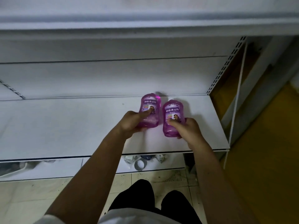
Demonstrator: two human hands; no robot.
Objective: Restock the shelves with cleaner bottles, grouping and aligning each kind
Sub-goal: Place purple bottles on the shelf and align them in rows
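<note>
Two pink-purple cleaner bottles with purple labels are over the white shelf (64,126), side by side near its right end. My left hand (131,122) grips the left bottle (150,109) at its lower part. My right hand (186,128) grips the right bottle (173,117) the same way, with the thumb across the label. The left bottle reaches a little farther back, close to the shelf's back panel. The labels face up toward me. I cannot tell whether the bottles stand on the shelf or are held just above it.
An upper shelf edge (145,28) overhangs at the top. A slotted upright (226,65) bounds the shelf on the right, beside a yellow-brown floor (267,143). Below, a lower shelf (100,167) holds a tape roll (140,164) and small items. Tiled floor lies beneath.
</note>
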